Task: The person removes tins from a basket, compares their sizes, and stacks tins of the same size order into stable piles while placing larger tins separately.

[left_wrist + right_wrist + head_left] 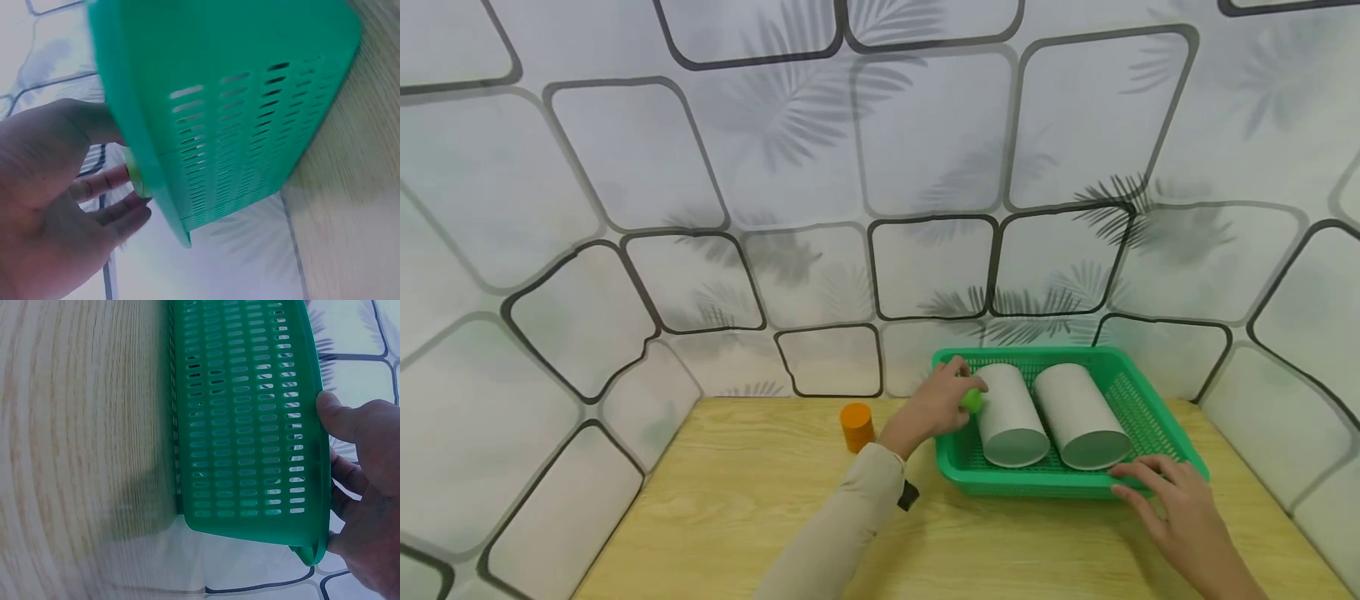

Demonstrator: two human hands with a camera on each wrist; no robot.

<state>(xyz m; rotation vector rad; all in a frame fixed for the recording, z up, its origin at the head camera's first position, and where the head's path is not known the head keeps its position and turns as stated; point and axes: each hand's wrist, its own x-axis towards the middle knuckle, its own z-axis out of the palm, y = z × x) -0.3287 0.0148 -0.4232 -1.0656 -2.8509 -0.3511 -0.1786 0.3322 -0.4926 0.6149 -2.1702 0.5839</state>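
My left hand (942, 400) is over the left side of a green plastic basket (1037, 483). It pinches a small light-green rounded piece (972, 401), beside the left of two large white cylinders (1011, 412) lying in the basket. In the left wrist view, the basket's wall hides much of the light-green piece (134, 174), so its exact kind cannot be told. My right hand (1176, 508) grips the rim at the front right corner, thumb against the outer side and fingers over the edge. The second white cylinder (1078, 412) lies parallel to the first.
An orange cylinder (857, 427) stands on the wooden table (737, 500), left of the basket. Behind and at both sides rises a patterned cloth wall (932, 267). A small black object (907, 497) shows at the left wrist.
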